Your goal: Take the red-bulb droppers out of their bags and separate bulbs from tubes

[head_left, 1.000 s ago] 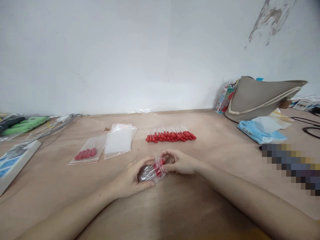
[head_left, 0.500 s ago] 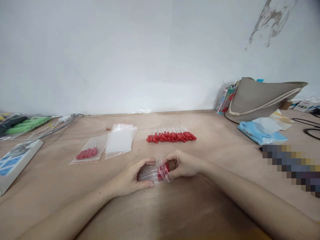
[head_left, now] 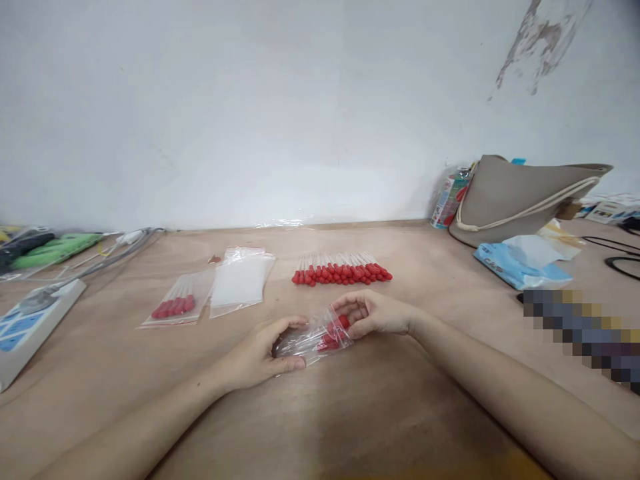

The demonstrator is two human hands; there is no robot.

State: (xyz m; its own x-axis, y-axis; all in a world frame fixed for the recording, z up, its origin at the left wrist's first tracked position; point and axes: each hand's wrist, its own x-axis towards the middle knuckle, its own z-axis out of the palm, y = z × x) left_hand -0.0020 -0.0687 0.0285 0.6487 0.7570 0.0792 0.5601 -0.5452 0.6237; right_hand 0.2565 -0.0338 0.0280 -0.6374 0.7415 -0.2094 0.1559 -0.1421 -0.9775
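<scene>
A clear zip bag (head_left: 305, 343) lies in front of me with several droppers inside, their clear stems to the left and red bulbs (head_left: 330, 341) at the bag's mouth on the right. My left hand (head_left: 267, 350) is wrapped round the bag's left end, thumb below and fingers above. At the mouth, my right hand (head_left: 373, 317) has its thumb and fingers apart, the tips beside the bag's edge and the bulbs. Beyond my hands, a row of loose droppers (head_left: 343, 272) lies with red bulbs facing me.
Left of the row are a stack of bags (head_left: 237, 280) and a filled bag (head_left: 175, 303). A power strip (head_left: 40, 327) sits at far left. To the right stand a grey bag (head_left: 525, 200), a bottle (head_left: 447, 200) and a blue tissue pack (head_left: 523, 263).
My right hand has shifted slightly right and up, its fingers opening from around the bag's mouth. The red bulbs show more plainly. My left hand stays on the bag.
</scene>
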